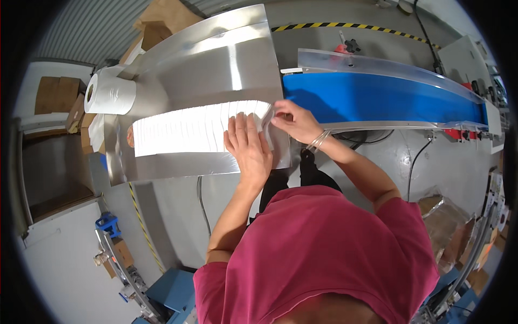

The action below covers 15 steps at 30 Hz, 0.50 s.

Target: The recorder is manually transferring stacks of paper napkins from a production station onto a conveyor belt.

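Observation:
A long row of thin white pieces (pixel 183 129), standing closely side by side, runs across the metal table (pixel 210 70). They look like flat packets or folded sheets; the exact kind does not show. My left hand (pixel 249 146) lies over the right part of the row, its fingers stretched out on top. At the row's right end, my right hand (pixel 297 123) has its thumb and fingers curled together against the last pieces. Whatever is between those fingertips is hidden. A round reddish thing (pixel 130 136) sits at the row's left end.
Right of the table runs a blue conveyor belt (pixel 383 97) with a clear guard (pixel 388 67) along its far side. A white paper roll (pixel 110 93) lies at the table's left edge. Cardboard boxes (pixel 56 94) stand farther left, and cables (pixel 202 205) hang below the table.

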Each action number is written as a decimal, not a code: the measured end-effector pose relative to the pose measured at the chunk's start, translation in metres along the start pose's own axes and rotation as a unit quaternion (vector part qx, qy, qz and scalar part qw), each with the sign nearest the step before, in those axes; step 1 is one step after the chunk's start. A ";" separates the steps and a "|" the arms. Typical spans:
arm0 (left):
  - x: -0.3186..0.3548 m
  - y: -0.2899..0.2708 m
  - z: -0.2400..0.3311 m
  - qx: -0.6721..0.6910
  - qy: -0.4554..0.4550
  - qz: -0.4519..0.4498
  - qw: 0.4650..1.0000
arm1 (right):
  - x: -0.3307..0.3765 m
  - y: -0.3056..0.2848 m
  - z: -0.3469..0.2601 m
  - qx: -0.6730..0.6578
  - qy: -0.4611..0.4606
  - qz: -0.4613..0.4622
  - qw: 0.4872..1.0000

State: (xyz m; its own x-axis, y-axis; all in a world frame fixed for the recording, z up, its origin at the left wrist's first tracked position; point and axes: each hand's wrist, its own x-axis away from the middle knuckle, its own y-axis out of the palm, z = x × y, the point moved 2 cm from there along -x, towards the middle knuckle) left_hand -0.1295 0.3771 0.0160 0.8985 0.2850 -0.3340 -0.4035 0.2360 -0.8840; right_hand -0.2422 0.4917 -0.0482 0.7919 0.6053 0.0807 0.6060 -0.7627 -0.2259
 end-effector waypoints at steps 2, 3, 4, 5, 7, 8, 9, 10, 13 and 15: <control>0.003 0.003 -0.001 -0.024 0.004 0.014 1.000 | -0.009 -0.008 -0.016 0.022 0.039 -0.019 0.999; 0.004 0.004 -0.002 -0.024 0.003 0.013 1.000 | -0.015 -0.007 -0.013 0.033 -0.034 -0.011 0.999; 0.005 0.004 -0.002 -0.020 0.004 0.026 0.999 | -0.017 -0.007 -0.018 0.044 -0.103 -0.001 0.994; 0.005 0.003 -0.002 -0.015 0.005 0.040 0.999 | -0.018 -0.010 -0.025 0.014 -0.088 -0.010 0.996; 0.005 0.001 -0.002 0.016 -0.002 0.036 0.999 | -0.023 -0.015 -0.027 0.020 -0.083 -0.031 0.996; 0.004 -0.001 -0.003 0.046 -0.010 0.036 0.998 | -0.027 -0.016 -0.028 0.026 -0.081 -0.054 0.995; 0.004 -0.002 -0.004 0.047 -0.008 0.035 0.998 | -0.029 -0.016 -0.029 0.023 -0.086 -0.061 0.994; 0.005 -0.003 -0.005 0.056 -0.014 0.035 0.998 | -0.031 -0.018 -0.028 0.024 -0.086 -0.059 0.994; 0.003 -0.005 -0.004 0.073 -0.017 0.033 0.997 | -0.036 -0.023 -0.028 0.004 -0.113 -0.116 0.987; 0.004 -0.006 -0.004 0.081 -0.014 0.030 0.996 | -0.038 -0.026 -0.032 0.017 -0.094 -0.174 0.980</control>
State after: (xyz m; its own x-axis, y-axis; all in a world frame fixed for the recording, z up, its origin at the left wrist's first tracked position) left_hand -0.1222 0.3730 0.0188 0.8675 0.3293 -0.3730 -0.4810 0.3635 -0.7978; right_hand -0.2850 0.4811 -0.0140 0.5089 0.8606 -0.0205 0.8310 -0.4973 -0.2491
